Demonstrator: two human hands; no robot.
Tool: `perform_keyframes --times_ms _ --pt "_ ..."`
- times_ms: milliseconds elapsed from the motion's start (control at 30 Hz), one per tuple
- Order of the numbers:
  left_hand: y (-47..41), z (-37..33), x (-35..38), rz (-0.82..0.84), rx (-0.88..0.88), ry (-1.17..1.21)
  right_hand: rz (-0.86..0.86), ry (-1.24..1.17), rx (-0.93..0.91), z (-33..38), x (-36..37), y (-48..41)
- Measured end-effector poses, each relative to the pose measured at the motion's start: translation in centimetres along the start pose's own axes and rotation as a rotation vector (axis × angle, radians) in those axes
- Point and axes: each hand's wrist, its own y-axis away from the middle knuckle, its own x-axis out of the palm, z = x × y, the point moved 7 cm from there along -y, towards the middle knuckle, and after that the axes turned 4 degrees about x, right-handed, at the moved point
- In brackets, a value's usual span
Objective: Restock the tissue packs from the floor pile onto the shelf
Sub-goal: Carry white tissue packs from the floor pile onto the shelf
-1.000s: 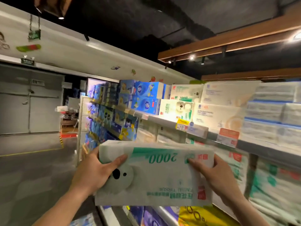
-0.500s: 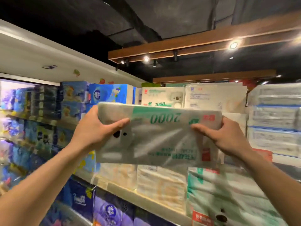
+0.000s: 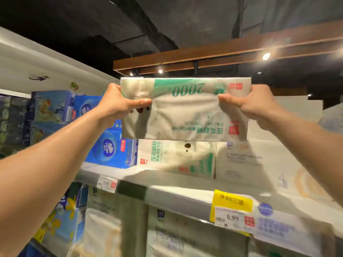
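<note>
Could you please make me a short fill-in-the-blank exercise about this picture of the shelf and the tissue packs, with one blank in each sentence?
The left hand and right hand hold one tissue pack printed with the number ____.
Its lettering reads upside ____.
On the shelf, the neighbouring packs left of the matching pack are coloured ____.
Missing words: 2000; down; blue.

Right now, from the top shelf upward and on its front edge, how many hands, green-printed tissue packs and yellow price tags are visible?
Hands: 2, the left hand and the right hand, both gripping the held pack.
Green-printed tissue packs: 2, the held pack and the shelf pack below it.
Yellow price tags: 1, the yellow tag on the shelf edge.
Total: 5.
</note>
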Motion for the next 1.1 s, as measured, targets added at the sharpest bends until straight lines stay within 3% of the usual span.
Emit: perform_keyframes --times_ms 233,400,767,967,1100 --pt "-8.0 4.7 2.2 0.059 0.108 -0.065 -0.161 0.123 0.029 -2.3 4.2 -6.1" --pt "-13.0 10.7 2.8 -0.037 0.008 -0.253 -0.252 0.240 0.007 -2.1 6.8 -8.6" --pt "-15.8 14.5 7.8 0.148 0.126 -0.472 -0.263 0.375 0.143 -6.4 10.6 -11.3" --pt "-15.9 13.9 10.3 0.120 0.343 -0.739 -0.275 0.548 0.152 -7.5 12.0 -12.4" --pt "-15.0 14.0 10.6 0.107 0.375 -0.776 -0.257 0.636 0.136 -7.9 11.8 -12.4"
